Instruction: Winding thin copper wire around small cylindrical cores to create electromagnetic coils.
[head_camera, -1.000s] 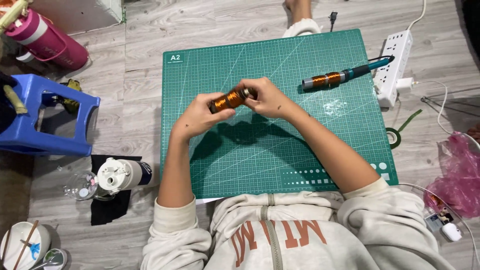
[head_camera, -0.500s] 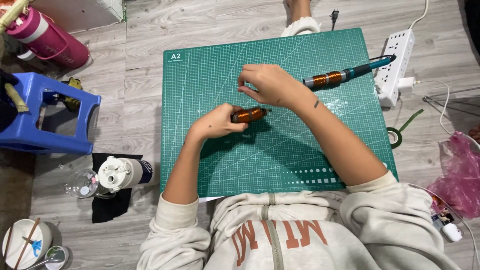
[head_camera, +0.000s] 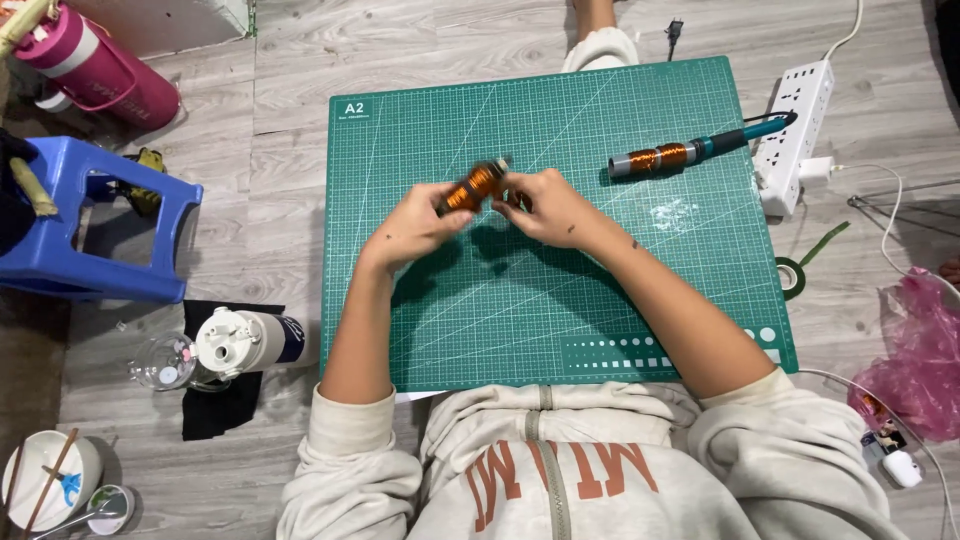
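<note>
Both hands up over the green gridded cutting mat (head_camera: 560, 300), just above mat centre, sharing one part: a short cylindrical coil wound with copper-coloured wire (head_camera: 472, 186), tilted with its upper end toward 1 o'clock. Left hand (head_camera: 415, 228) pinches the coil's lower end at 7 o'clock, fingers curled under it. Right hand (head_camera: 545, 205) sits at 3 o'clock of the coil, fingertips closed on its upper end; exact contact point is too small to tell. Coil looks held clear of the mat, shadow below the hands. At 2 o'clock from the hands, well apart, a second copper-wound coil on a teal-handled rod (head_camera: 690, 152) lies on the mat, tip reaching the white power strip (head_camera: 795, 130) at the mat's right edge. Off-mat at 9 o'clock: blue plastic stool (head_camera: 100, 225). At 8 o'clock: white-lidded bottle lying on its side (head_camera: 245, 340). At 10 o'clock: pink drinking bottle (head_camera: 95, 65). At 4 o'clock: crumpled pink plastic bag (head_camera: 915, 355).
</note>
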